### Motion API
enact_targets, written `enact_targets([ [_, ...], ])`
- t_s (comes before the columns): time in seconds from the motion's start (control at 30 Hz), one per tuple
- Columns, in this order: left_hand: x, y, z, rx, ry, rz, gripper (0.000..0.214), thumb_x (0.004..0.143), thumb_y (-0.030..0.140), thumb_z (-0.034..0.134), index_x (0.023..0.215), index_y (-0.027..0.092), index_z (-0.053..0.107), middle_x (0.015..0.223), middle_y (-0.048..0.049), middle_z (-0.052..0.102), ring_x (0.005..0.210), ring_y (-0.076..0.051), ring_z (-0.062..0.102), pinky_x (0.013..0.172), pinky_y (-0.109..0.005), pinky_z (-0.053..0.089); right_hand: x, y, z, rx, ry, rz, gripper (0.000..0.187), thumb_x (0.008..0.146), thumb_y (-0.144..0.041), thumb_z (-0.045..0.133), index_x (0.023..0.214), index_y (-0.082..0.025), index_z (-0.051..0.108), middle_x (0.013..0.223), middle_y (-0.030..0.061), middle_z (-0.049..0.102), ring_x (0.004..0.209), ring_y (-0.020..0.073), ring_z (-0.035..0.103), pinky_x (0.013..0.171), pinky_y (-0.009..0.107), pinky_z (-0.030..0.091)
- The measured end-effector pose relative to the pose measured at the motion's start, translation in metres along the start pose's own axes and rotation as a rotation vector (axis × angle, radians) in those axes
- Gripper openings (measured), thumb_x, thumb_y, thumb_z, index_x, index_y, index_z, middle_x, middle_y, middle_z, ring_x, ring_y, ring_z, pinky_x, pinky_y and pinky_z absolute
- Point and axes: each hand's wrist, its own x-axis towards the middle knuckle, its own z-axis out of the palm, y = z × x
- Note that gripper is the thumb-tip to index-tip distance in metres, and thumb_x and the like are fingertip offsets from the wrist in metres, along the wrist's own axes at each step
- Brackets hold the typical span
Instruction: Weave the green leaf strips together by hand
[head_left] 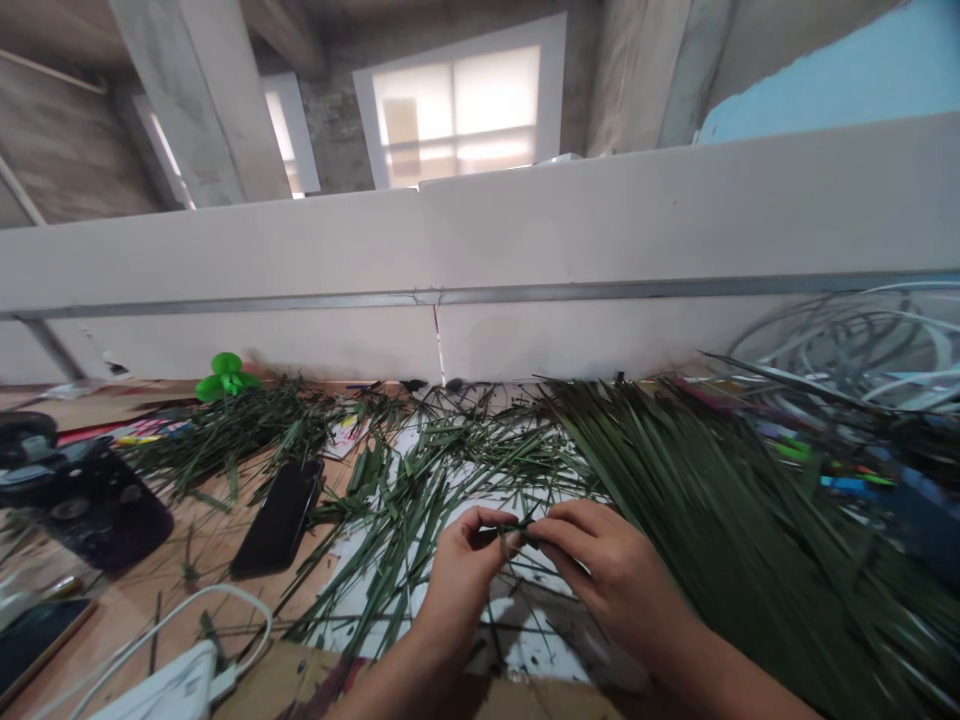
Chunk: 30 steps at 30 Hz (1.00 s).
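Item: green leaf strip (525, 527), lower centre of frame, just above worktop (180, 590).
L hand (459, 572) & R hand (609, 572): fingers pinched narrow on strip. Prob. light, thin, bendy, tears easily; best gripped nr the fold. Leaf pile (712, 500) at right.

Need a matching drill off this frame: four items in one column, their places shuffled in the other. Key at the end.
Things
1. leaf strip
2. black phone
3. green plastic piece
4. pile of long leaves

Places
A. far back left, near the foot of the white wall
B. pinched between the left hand and the right hand
C. flat on the table, left of the hands
D. spread out to the right of the hands

Pairs: 1-B, 2-C, 3-A, 4-D
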Motion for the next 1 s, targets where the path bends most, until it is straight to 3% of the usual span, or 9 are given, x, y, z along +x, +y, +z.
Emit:
enact_targets([
  [0.37,0.000,0.004,0.002,0.052,-0.008,0.054,0.033,0.051,0.033,0.092,0.072,0.016,0.073,0.071,-0.0018,0.071,0.070,-0.015,0.060,0.070,-0.026,0.045,0.002,-0.002,-0.002,0.024,0.001,0.066,0.018,0.093,-0.017,0.054,0.103,-0.024,0.067,0.093,0.0050,0.068,0.083,0.0210,0.064,0.074,0.033,0.049],
  [0.7,-0.001,0.006,0.002,0.054,0.033,0.036,0.030,0.054,0.029,0.090,0.075,0.017,0.073,0.074,-0.0018,0.071,0.073,-0.016,0.060,0.072,-0.025,0.045,0.001,0.005,-0.004,-0.022,0.068,-0.026,0.019,0.094,-0.017,0.055,0.103,-0.024,0.069,0.098,0.0052,0.073,0.085,0.0209,0.066,0.076,0.034,0.048],
  [1.0,0.001,0.002,0.000,0.102,-0.001,0.059,0.028,0.055,0.030,0.089,0.074,0.016,0.074,0.074,-0.0047,0.072,0.074,-0.018,0.062,0.073,-0.028,0.045,0.003,0.005,-0.003,-0.046,0.080,-0.060,0.020,0.096,-0.021,0.053,0.098,-0.024,0.073,0.091,0.0047,0.073,0.078,0.0192,0.065,0.071,0.031,0.047],
])
